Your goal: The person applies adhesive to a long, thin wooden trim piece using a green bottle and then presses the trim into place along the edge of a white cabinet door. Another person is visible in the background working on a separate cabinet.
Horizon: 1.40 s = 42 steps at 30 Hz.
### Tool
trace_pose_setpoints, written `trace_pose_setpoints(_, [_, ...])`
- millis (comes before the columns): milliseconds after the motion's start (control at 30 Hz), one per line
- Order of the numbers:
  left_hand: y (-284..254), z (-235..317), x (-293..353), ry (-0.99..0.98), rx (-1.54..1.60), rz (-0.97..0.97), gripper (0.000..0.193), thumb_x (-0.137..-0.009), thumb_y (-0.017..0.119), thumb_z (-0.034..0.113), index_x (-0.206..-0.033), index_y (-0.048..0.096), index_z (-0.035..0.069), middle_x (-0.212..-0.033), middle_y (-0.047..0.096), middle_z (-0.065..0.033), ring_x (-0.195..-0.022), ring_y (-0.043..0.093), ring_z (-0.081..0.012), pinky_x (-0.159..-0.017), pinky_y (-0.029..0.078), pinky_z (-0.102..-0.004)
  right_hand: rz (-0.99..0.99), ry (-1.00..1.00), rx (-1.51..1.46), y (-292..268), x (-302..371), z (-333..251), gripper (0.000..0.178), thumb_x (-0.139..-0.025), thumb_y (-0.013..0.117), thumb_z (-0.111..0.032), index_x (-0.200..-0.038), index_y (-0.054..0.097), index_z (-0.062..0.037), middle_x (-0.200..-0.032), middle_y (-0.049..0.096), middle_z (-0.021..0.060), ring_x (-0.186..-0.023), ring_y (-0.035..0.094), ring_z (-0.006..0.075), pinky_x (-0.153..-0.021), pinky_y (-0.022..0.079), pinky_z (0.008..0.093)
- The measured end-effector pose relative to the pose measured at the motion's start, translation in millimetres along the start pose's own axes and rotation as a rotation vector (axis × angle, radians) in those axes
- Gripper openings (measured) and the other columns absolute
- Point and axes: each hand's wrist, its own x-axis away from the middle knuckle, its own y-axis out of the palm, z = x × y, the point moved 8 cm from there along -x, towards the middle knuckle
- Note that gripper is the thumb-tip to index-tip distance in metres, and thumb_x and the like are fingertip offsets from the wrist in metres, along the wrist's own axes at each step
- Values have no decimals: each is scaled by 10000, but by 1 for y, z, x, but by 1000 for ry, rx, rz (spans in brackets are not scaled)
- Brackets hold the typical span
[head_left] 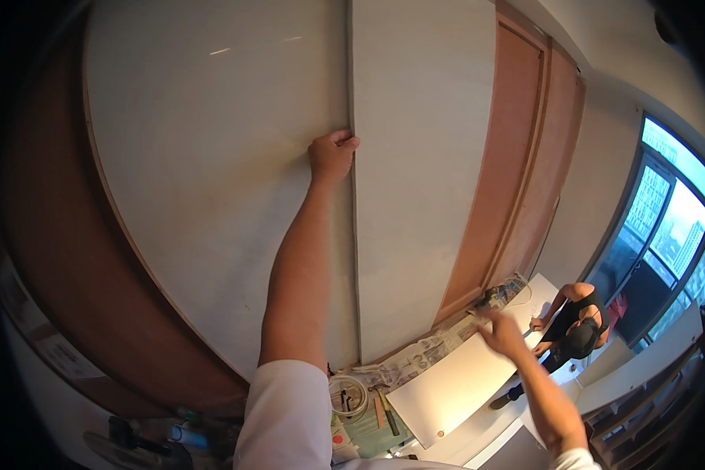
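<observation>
Two tall off-white panels meet at a vertical seam in front of me, a wide left panel (211,157) and a narrower right panel (415,157). At that seam my left hand (334,157) is raised with its fingers curled closed on the right panel's edge. Lower and to the right, my right hand (503,333) hangs in the air, apart from the panels. Its fingers are smeared, so I cannot make out whether they hold anything. Beneath it in view lies a long white board (454,376).
Reddish-brown wooden framing (493,157) stands right of the panels. Near the white board bends a person in dark clothes and a cap (581,338). Coiled pale cable (348,395), hand tools (385,411) and newspaper (415,356) lie below. A glass door (642,211) is far right.
</observation>
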Motion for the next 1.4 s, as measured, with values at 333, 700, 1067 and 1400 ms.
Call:
trace_pose_setpoints(333, [1, -10, 1, -100, 303, -104, 415, -788, 848, 171, -1088, 717, -83, -947, 750, -107, -809, 707, -133, -748, 589, -275, 804, -555, -164, -129, -308, -292, 272, -889, 687, -205, -1125, 693, -70, -1020, 656, 136, -867, 660, 292, -795, 539, 400])
trace_pose_setpoints(700, [1, 14, 4, 18, 97, -122, 350, -810, 807, 179, -1059, 739, -57, -877, 759, -115, -781, 704, -128, -714, 559, -265, 1182, -675, -438, -105, -359, -291, 338, -859, 569, -76, -1187, 650, -84, -1130, 529, 164, -1072, 492, 336, -941, 434, 436])
trace_pose_setpoints(1067, [-9, 4, 10, 9, 153, -39, 281, -890, 728, 163, -1073, 737, -51, -761, 704, -38, -663, 620, -74, -629, 536, -254, 1351, -807, -382, -92, -352, -295, 297, -844, 535, -30, -1110, 661, -77, -1068, 540, 156, -997, 502, 341, -892, 443, 439])
trace_pose_setpoints(1400, [-3, 2, 4, -111, 181, -110, 280, -898, 741, 181, -1070, 732, -39, -823, 733, -93, -707, 669, -129, -631, 562, -282, 1381, -821, -383, -97, -353, -294, 308, -802, 552, -44, -1087, 664, -84, -1071, 537, 154, -989, 498, 348, -878, 451, 448])
